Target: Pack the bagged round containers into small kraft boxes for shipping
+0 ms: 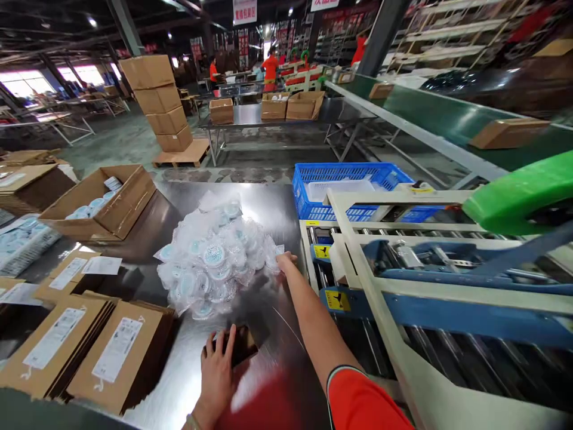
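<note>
A pile of bubble-wrapped packets (215, 254), with round white-and-blue items showing through, lies on the metal table (273, 322). At the pile's right edge, my right hand (286, 261) reaches out with its fingers closed on the edge of one bubble-wrapped packet (272, 255). My left hand (218, 361) is at the near side of the table, fingers stretched and apart. Its fingertips are beside a dark, flat, phone-like object (244, 345) on the tabletop; whether they touch it I cannot tell.
Left, an open carton (120, 206) holds round items; flattened labelled cartons (119, 352) are stacked nearer. A blue crate (313, 206) stands beyond the roller machine (358, 263), right. A green part (514, 197) juts in. Farther off are stacked boxes (161, 101), a conveyor belt (430, 107) and people (270, 68).
</note>
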Demonstrator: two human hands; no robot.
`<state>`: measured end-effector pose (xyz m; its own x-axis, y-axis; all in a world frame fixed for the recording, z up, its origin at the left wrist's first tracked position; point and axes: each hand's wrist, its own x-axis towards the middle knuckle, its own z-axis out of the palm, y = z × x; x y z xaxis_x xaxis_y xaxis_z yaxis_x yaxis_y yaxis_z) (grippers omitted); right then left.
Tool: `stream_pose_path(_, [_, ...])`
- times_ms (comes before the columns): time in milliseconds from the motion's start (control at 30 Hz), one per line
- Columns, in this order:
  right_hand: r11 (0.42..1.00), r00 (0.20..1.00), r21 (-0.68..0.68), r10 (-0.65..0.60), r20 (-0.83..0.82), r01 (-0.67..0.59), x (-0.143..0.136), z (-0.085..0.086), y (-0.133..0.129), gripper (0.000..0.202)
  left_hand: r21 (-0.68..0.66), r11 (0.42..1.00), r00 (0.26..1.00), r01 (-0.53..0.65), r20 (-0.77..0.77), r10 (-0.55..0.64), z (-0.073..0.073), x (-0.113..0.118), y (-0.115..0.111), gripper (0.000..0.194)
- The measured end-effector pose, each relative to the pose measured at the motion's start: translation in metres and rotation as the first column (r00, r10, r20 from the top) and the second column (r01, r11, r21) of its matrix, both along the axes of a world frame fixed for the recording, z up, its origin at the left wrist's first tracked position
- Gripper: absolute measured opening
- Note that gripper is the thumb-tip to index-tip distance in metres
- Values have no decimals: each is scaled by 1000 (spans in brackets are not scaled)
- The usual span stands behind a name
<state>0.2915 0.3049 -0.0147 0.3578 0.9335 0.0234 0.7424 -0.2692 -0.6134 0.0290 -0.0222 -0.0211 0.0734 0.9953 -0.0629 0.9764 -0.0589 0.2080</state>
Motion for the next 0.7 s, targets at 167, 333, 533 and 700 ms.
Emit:
stream_pose_path(167, [990, 997, -140, -23, -73, 12, -10, 8, -28, 34, 0, 1000, 999, 0, 43, 0, 10, -2, 0, 81])
stream_pose_path(333, [953, 974, 205, 212, 78, -224, 4, 34, -131, 29, -51, 990, 961, 129, 254, -112, 17, 15, 16, 94])
stream_pose_path(533, [653, 691, 227, 689, 219, -722, -17, 24, -298, 32, 34, 985, 787, 168, 597, -154, 10, 35, 38, 93])
stream_pose_path(700, [746, 744, 95, 666, -59, -660, -52, 29, -309, 22, 146, 965, 733, 217, 629, -259, 3, 30, 40, 79])
